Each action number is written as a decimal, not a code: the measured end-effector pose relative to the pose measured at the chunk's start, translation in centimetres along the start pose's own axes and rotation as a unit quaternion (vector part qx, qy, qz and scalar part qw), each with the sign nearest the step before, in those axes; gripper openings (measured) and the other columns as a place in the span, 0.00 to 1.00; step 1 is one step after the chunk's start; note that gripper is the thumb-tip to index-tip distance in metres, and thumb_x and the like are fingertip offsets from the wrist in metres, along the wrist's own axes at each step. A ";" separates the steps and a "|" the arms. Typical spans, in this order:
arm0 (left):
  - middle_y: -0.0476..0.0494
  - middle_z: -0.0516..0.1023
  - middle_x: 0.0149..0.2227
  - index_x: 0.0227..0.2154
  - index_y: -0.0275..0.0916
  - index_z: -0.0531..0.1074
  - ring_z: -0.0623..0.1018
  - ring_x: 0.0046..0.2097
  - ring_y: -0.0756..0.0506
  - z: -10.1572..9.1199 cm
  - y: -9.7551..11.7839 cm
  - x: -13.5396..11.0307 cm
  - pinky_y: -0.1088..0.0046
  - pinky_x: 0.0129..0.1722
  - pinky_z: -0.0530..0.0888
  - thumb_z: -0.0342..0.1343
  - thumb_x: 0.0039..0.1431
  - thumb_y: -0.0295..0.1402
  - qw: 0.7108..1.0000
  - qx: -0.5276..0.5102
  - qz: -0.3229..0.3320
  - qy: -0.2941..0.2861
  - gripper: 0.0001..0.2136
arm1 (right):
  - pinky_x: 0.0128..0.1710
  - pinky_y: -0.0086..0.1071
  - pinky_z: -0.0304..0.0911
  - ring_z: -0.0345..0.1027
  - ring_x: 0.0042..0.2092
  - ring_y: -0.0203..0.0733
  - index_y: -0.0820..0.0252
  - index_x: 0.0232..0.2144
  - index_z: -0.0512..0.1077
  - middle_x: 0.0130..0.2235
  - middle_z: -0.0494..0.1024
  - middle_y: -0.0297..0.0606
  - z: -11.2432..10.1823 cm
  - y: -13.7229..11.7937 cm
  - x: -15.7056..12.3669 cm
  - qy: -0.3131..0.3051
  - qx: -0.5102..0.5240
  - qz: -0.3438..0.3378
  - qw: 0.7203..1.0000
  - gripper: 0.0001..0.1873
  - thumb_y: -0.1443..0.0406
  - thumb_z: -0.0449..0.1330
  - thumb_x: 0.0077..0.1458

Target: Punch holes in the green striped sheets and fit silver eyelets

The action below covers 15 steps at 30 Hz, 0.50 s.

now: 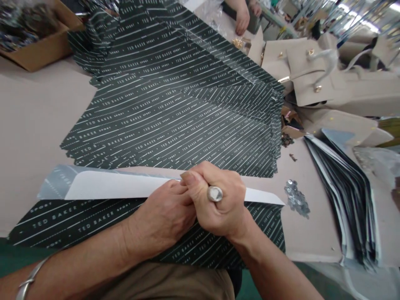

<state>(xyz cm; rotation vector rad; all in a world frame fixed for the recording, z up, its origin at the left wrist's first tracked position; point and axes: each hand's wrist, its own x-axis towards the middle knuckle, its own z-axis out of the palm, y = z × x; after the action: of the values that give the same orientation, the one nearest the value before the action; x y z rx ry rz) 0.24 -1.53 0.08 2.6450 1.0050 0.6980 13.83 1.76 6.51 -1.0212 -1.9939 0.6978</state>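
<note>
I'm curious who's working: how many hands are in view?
4: the camera wearer's left hand and right hand, centre; a co-worker's nearer hand and farther hand, top. More may be hidden.

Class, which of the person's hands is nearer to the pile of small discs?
Right: the right hand, gripping a tool, is left of the discs; the left hand is farther left.

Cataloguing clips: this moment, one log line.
right hand: grips round-ended tool; left hand: on white strip; Ted Baker Sport sheet: beneath hands
</note>
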 end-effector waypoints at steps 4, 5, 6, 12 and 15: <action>0.43 0.76 0.44 0.47 0.37 0.71 0.76 0.47 0.42 -0.5 -0.4 -0.2 0.64 0.42 0.76 0.45 0.70 0.27 1.000 -0.016 0.019 -0.008 0.10 | 0.20 0.27 0.57 0.62 0.21 0.31 0.57 0.27 0.74 0.22 0.69 0.29 -1.8 0.1 0.0 0.075 0.125 0.086 0.986 0.14 0.65 0.55 0.65; 0.42 0.76 0.44 0.47 0.36 0.71 0.75 0.47 0.41 -0.5 -0.4 -0.2 0.63 0.43 0.76 0.46 0.69 0.27 1.000 -0.014 0.015 -0.010 0.10 | 0.18 0.27 0.55 0.58 0.19 0.30 0.57 0.27 0.74 0.20 0.66 0.27 -2.3 -0.1 0.0 0.107 0.174 0.106 0.973 0.14 0.64 0.56 0.65; 0.41 0.75 0.43 0.47 0.35 0.71 0.75 0.47 0.41 -0.5 -0.4 -0.3 0.62 0.43 0.76 0.47 0.69 0.26 1.000 -0.007 0.014 -0.005 0.10 | 0.17 0.27 0.54 0.54 0.17 0.30 0.56 0.27 0.74 0.18 0.62 0.25 -2.7 -0.3 0.1 0.141 0.222 0.115 0.958 0.15 0.64 0.56 0.65; 0.43 0.72 0.37 0.39 0.35 0.72 0.74 0.40 0.42 -0.6 0.0 -0.6 0.62 0.39 0.75 0.49 0.67 0.26 1.000 0.018 0.007 -0.017 0.07 | 0.14 0.24 0.48 0.45 0.14 0.28 0.57 0.23 0.71 0.15 0.54 0.21 -1.5 0.8 -0.9 0.231 0.347 0.115 0.902 0.15 0.60 0.61 0.62; 0.43 0.73 0.37 0.40 0.35 0.72 0.74 0.40 0.42 -0.8 -0.1 -0.5 0.63 0.39 0.74 0.48 0.68 0.26 0.999 0.031 0.018 -0.008 0.07 | 0.15 0.25 0.48 0.47 0.15 0.29 0.57 0.24 0.71 0.15 0.57 0.22 -1.9 2.8 -1.7 0.212 0.293 0.144 0.921 0.16 0.59 0.59 0.64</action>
<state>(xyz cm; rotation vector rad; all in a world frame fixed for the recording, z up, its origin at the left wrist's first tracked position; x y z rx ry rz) -0.58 -1.79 0.59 2.7237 0.9923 0.6639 17.21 2.05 4.78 -0.9896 -1.1632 1.0497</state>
